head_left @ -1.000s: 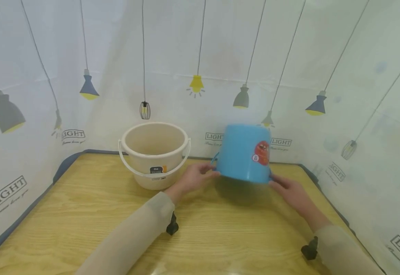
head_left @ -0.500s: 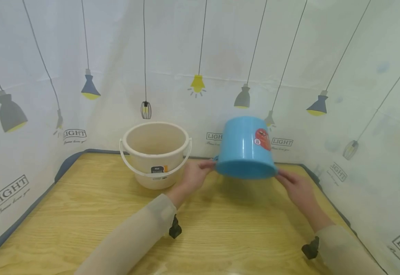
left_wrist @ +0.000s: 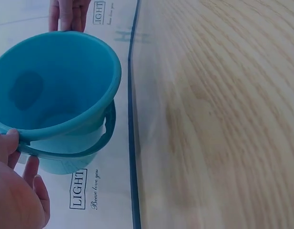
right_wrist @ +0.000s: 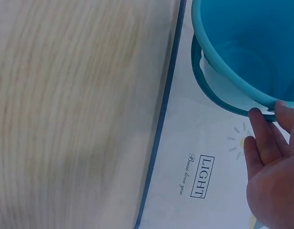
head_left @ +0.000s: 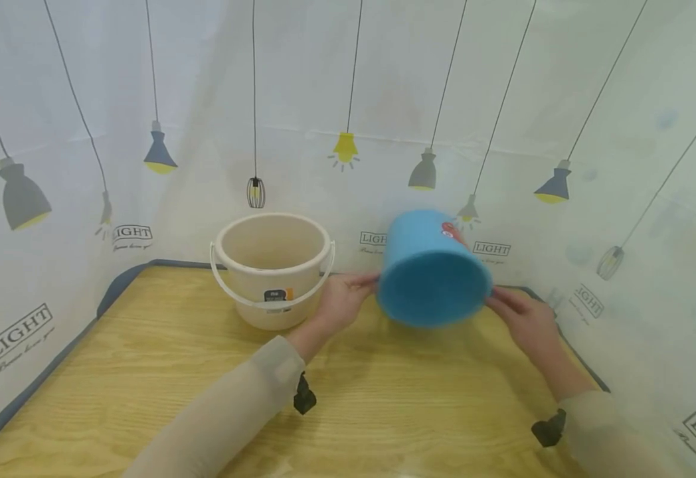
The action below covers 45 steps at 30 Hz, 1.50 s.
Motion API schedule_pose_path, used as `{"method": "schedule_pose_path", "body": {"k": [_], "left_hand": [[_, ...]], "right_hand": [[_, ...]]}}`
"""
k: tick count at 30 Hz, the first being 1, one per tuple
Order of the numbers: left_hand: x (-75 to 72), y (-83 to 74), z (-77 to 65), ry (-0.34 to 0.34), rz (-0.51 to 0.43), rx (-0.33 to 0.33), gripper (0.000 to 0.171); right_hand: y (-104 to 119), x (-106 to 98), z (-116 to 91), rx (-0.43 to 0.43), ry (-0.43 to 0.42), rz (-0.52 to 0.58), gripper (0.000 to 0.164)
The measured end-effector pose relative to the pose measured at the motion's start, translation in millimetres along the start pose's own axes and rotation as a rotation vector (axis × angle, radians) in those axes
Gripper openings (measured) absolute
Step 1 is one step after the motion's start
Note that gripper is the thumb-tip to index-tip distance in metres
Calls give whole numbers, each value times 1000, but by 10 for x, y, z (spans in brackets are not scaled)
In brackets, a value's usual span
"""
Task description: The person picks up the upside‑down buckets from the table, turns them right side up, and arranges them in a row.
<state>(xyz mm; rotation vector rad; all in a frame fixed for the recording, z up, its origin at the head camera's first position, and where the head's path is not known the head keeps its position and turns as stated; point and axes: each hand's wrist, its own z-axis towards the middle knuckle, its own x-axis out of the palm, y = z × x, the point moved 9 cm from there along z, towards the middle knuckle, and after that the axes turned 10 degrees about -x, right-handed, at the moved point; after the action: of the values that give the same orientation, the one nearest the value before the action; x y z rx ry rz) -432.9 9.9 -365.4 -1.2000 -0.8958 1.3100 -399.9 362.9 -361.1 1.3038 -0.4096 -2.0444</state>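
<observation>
A blue bucket [head_left: 434, 289] is held tilted above the table, its mouth facing me and its base toward the wall. My left hand [head_left: 341, 302] pinches its rim on the left side, and my right hand [head_left: 530, 325] grips the rim on the right. In the left wrist view the bucket's blue handle [left_wrist: 101, 143] hangs behind the rim, close to the left fingers. The right wrist view shows the right thumb on the rim and the fingers at the handle [right_wrist: 204, 86]. A cream bucket [head_left: 276, 282] stands upright on the table, just left of the left hand.
The wooden table [head_left: 348, 411] has a dark blue edge [head_left: 117, 289] along its back and sides. A white sheet [head_left: 300, 79] printed with hanging lamps rises behind and beside it. The cream bucket's white handle [head_left: 219, 282] hangs down at its front.
The blue bucket has turned from upside down onto its side, so its mouth swings up to face me. Both hands keep hold of it; the right hand shifts slightly right. The cream bucket stays put.
</observation>
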Motion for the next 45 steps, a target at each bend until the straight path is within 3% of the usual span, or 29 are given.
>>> {"method": "schedule_pose_path", "body": {"k": [4,10,18,24,28,37,45], "left_hand": [[-20,-84,-6,20,-45,28,28],[-33,-128,5,52,-70,-19,31],[-11,-248,-8,155,57,-3,46],[57,-387,-26,303,142,98,72],[71,-438,-21,371,134,167,80],[-48,-409,10,286,189,160,79],[-78,-382,34,286,148,145,74]], "right_hand": [[53,-2,25,-10,42,19,59],[92,-50,49,-51,37,34,58],[119,-121,64,-43,40,63,57],[135,-168,61,-27,45,94,57],[136,-188,67,-8,42,118,57],[160,-249,121,19,12,147,58],[188,-222,166,79,3,276,61]]}}
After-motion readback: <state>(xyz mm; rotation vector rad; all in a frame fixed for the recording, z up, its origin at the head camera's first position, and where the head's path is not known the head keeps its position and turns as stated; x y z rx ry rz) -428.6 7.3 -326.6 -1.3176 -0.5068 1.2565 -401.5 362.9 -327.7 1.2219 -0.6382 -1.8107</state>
